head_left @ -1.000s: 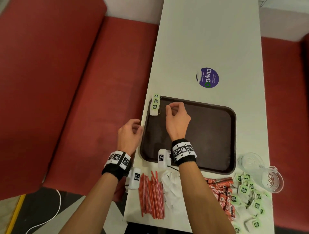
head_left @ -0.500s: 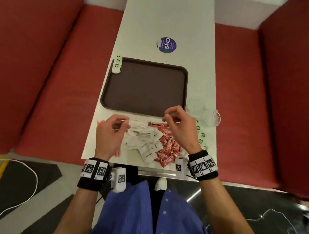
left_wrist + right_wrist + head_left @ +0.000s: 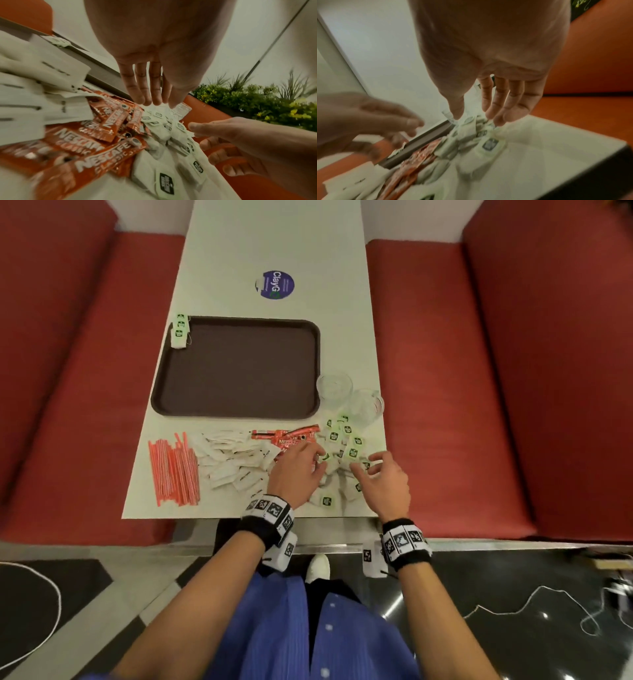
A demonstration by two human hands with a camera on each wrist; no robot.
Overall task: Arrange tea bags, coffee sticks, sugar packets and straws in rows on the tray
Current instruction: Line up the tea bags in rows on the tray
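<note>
Both hands over the loose tea bags (image 3: 343, 453) at the near right corner of the worktop (image 3: 274, 241). My left hand (image 3: 297, 474) reaches in from the coffee-stick side with its fingers straight and close together, the tips just at the near tea bags; nothing gripped. My right hand (image 3: 385, 482) sits beside it, fingers spread and relaxed, tips low over the bags; in the right wrist view they hang just above the pile, and I cannot tell whether they touch. Nothing held there either.

Tray (image 3: 164, 405): dark brown, lying farther back on the worktop, its floor bare. A short stack of tea bags with green tags (image 3: 180, 332) rests on its far left corner, overlapping the rim.

Along the near edge, left to right: red-and-white straws (image 3: 173, 470) in a loose bundle, white sugar packets (image 3: 233, 463) in a heap, red coffee sticks (image 3: 291, 437) partly under my left hand, then the tea bag pile. The heaps touch one another; coffee sticks and tea bags overlap where they meet.

Two clear cups (image 3: 349, 397) stand just right of the tray's near right corner. A round purple sticker (image 3: 275, 285) lies on the worktop beyond the tray.
</note>
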